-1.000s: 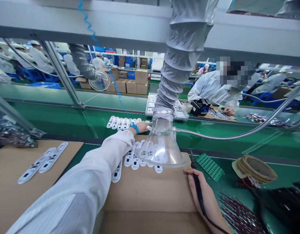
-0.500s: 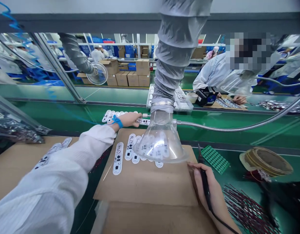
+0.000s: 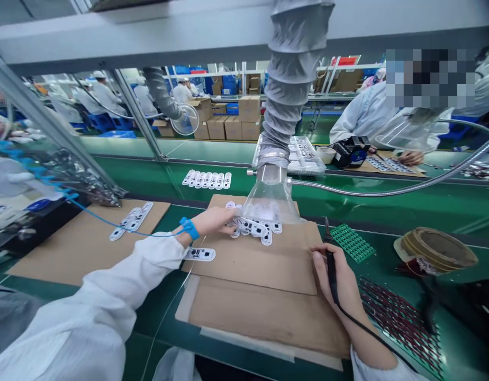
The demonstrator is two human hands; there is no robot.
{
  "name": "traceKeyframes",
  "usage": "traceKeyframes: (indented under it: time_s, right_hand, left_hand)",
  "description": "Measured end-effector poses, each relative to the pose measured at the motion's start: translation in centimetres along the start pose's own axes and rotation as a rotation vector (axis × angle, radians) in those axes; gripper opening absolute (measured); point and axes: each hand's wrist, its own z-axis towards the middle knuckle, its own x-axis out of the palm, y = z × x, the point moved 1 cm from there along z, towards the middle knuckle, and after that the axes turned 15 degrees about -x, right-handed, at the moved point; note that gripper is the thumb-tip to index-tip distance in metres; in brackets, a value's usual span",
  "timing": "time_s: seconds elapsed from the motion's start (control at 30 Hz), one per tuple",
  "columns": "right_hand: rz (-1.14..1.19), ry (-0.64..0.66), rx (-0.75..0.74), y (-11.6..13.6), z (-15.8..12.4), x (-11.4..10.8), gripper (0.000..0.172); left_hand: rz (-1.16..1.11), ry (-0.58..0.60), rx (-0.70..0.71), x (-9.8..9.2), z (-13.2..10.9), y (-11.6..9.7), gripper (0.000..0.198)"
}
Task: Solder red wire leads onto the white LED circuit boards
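Left hand [image 3: 216,221] is on the white boards [image 3: 253,228] under the fume hood [image 3: 270,203], can't tell if it's gripping, while the right hand [image 3: 337,278] is closed on a soldering iron [image 3: 331,267] right of the hood, so one careless swing could scorch the cardboard [image 3: 252,270] or scatter those boards.

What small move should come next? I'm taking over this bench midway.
Probably slide one white circuit board out of the overlapping pile with the left hand and lay it flat on the cardboard: the boards lie jumbled under the clear fume hood, and the right hand holds the corded soldering iron.
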Motion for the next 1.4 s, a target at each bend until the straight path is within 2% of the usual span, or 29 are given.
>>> traceKeyframes:
  time_s: [0.13,0.27,0.37,0.43,0.53,0.63,0.7,0.8,0.83,0.87,0.93,0.97,1.0,1.03,1.1,1.13,1.2,1.27,1.4]
  right_hand:
    - [0.011,-0.011,-0.045,0.9,0.5,-0.5,0.041]
    - [0.074,0.037,-0.084,2.3,0.5,-0.3,0.037]
    - [0.178,0.059,-0.080,3.5,0.0,1.1,0.042]
    - [0.201,0.087,-0.085,4.2,-0.6,2.5,0.049]
    - [0.134,0.152,-0.121,5.0,-1.9,4.0,0.049]
    - [0.043,0.222,-0.134,4.8,-3.6,3.3,0.039]
    - [-0.018,0.257,-0.114,3.8,-4.7,1.9,0.034]
    - [-0.073,0.225,-0.100,1.6,-5.0,-0.3,0.043]
    - [-0.100,0.206,-0.088,0.9,-4.6,-0.8,0.048]
    - [-0.130,0.179,-0.074,0.3,-4.0,-1.2,0.053]
    - [-0.173,0.148,-0.044,-0.7,-2.2,-1.3,0.061]
    - [-0.177,0.143,-0.033,-1.1,-1.2,-1.1,0.061]
    - [-0.177,0.145,-0.020,-1.4,0.0,-0.7,0.060]
    - [-0.176,0.143,-0.004,-1.6,1.1,-0.3,0.058]
    - [-0.162,0.118,0.025,-2.0,3.4,0.8,0.055]
    - [-0.148,0.103,0.027,-2.1,4.4,1.4,0.054]
    - [-0.132,0.090,0.022,-2.3,6.1,2.6,0.050]
    - [-0.125,0.097,0.017,-2.3,7.3,3.7,0.049]
    - [-0.090,0.126,-0.021,-1.7,8.0,5.2,0.041]
  left_hand:
    - [-0.016,0.000,0.039,2.1,-1.8,-2.3,0.043]
    - [-0.048,-0.005,0.140,4.1,-3.7,-5.8,0.044]
    - [-0.093,-0.027,0.225,4.7,-3.7,-8.2,0.037]
    - [-0.139,-0.056,0.270,4.4,-3.6,-8.8,0.031]
    - [-0.242,-0.133,0.299,2.9,-4.6,-7.1,0.029]
    - [-0.391,-0.309,0.237,0.7,-7.4,-3.1,0.057]
    - [-0.520,-0.510,0.118,-0.7,-9.6,-0.2,0.069]
    - [-0.723,-0.821,-0.092,-2.2,-12.1,2.7,0.064]
    - [-0.812,-0.880,-0.163,-2.4,-12.7,3.2,0.061]
    - [-0.910,-0.888,-0.243,-2.5,-13.3,3.4,0.058]
    - [-1.063,-0.741,-0.413,-2.0,-14.6,2.8,0.058]
    - [-1.066,-0.590,-0.489,-1.5,-15.4,2.1,0.059]
    - [-0.972,-0.429,-0.510,-0.8,-16.1,1.1,0.058]
    - [-0.850,-0.322,-0.506,0.1,-16.9,0.1,0.051]
    - [-0.652,-0.144,-0.525,2.1,-18.1,-1.7,0.032]
    - [-0.565,-0.081,-0.526,3.1,-18.4,-2.4,0.030]
    - [-0.388,0.001,-0.539,4.4,-18.2,-3.2,0.037]
    - [-0.241,0.028,-0.534,4.8,-16.8,-3.0,0.041]
    - [-0.134,0.002,-0.439,3.2,-11.7,-0.7,0.044]
